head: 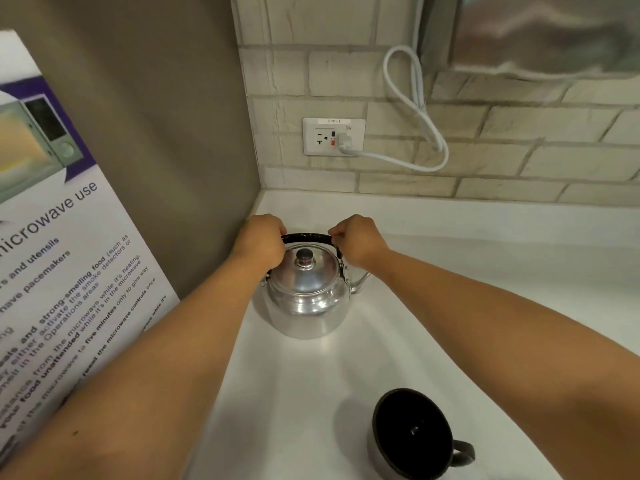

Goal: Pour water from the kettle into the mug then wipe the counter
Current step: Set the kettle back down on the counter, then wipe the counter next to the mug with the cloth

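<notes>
At centre frame a rounded, shiny metal kettle point(304, 299) stands on the smooth white bench point(450, 271), spout pointing right. The left hand point(261, 242) and right hand point(358, 239) are each clenched around an end of its arched black handle point(306, 238). A dark-lined mug point(412, 436) with a loop handle sits at lower right.

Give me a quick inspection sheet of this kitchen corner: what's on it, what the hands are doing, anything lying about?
Surface: white counter, no spills visible.
Job's things: metal kettle upright, lid on, spout pointing right; dark mug nearer the camera, looks empty.
Clutter: nothing seen; no cloth in view.
Hands: left hand and right hand each closed on an end of the black kettle handle.
Cables: white cord plugged into wall outlet, looped.
Surroundings: brick-pattern wall, microwave-use poster at left.
</notes>
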A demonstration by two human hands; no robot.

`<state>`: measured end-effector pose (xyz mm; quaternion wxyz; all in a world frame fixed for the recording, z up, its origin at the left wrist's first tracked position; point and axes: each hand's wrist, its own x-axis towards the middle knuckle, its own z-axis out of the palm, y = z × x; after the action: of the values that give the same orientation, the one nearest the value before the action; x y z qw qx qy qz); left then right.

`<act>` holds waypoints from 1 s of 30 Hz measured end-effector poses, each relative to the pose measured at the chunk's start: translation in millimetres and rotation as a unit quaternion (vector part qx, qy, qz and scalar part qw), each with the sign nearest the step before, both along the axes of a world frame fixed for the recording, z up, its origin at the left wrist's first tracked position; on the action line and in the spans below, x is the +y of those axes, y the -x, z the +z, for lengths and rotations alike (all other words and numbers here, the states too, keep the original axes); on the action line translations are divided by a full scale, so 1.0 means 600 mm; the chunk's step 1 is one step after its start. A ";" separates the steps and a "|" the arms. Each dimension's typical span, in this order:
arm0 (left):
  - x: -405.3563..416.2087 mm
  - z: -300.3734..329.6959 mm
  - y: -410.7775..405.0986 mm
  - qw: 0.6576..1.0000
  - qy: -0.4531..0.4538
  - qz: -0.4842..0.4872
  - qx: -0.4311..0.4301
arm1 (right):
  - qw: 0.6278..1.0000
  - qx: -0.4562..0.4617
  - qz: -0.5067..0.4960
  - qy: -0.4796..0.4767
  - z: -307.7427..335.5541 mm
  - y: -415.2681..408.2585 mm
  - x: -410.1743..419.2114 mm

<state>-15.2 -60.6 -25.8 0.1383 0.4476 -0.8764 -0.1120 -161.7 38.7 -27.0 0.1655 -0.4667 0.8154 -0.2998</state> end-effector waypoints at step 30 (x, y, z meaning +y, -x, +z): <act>0.411 -0.175 -0.208 0.983 -0.085 -0.070 0.148 | 0.985 0.107 -0.134 -0.038 -0.156 -0.113 0.665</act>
<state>109.7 186.0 -130.7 0.2197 0.3738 -0.8627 -0.2604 -94.1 437.8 -120.4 0.0534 -0.3764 0.8941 -0.2369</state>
